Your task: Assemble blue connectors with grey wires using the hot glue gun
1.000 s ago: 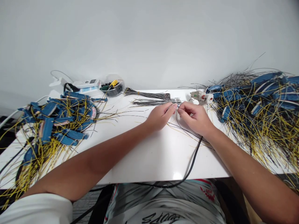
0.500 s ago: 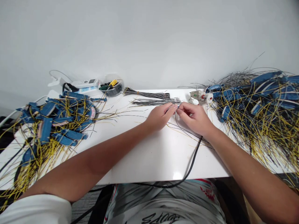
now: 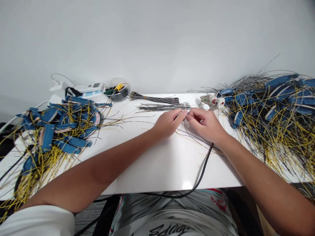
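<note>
My left hand (image 3: 170, 122) is closed in a pinch, its thumb and forefinger almost touching the fingertips of my right hand (image 3: 203, 123). The right hand is pinching too, with its other fingers curled in. A thin black wire (image 3: 185, 126) loops down from between the fingertips. Most of what they grip is hidden, and a tiny bluish bit shows there. More thin black and yellow wires (image 3: 194, 137) run under the right hand across the table. Just beyond the hands lies a bundle of cut black wires (image 3: 159, 107), with a second, tied bundle (image 3: 155, 98) behind it.
A hot glue gun (image 3: 212, 102) stands behind my right hand. Blue pieces with yellow and black wires are heaped at left (image 3: 48, 132) and right (image 3: 283, 108). A clear tub (image 3: 120, 93) and a power strip (image 3: 91, 91) sit at the back. A thick black cable (image 3: 204, 167) crosses the front edge.
</note>
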Available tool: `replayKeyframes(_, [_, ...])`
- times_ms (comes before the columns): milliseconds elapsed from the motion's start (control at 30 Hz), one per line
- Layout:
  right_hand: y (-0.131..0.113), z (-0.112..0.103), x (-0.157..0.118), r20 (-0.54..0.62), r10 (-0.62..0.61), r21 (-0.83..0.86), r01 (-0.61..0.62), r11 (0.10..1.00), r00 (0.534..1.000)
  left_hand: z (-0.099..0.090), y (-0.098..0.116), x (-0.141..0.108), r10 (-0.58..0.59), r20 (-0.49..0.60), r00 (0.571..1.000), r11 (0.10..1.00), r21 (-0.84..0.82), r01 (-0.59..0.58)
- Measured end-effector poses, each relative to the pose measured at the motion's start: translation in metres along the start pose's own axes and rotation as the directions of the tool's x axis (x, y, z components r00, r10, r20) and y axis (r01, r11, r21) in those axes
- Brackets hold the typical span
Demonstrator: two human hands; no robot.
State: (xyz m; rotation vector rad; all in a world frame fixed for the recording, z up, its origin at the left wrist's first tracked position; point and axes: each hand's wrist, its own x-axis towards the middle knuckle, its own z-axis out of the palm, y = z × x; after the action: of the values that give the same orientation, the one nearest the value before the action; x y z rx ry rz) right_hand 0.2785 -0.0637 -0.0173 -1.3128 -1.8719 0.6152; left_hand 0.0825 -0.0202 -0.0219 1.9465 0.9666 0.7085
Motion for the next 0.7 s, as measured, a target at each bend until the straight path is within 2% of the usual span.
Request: replayKeyframes(700, [-0.0008,-0.0006,-0.0004,-0.002,0.009,-0.009,-0.009,1.000,1.000,-0.0004,-0.0003,0.0004,-0.005,0.024,1.000,1.000,0.020,0.005])
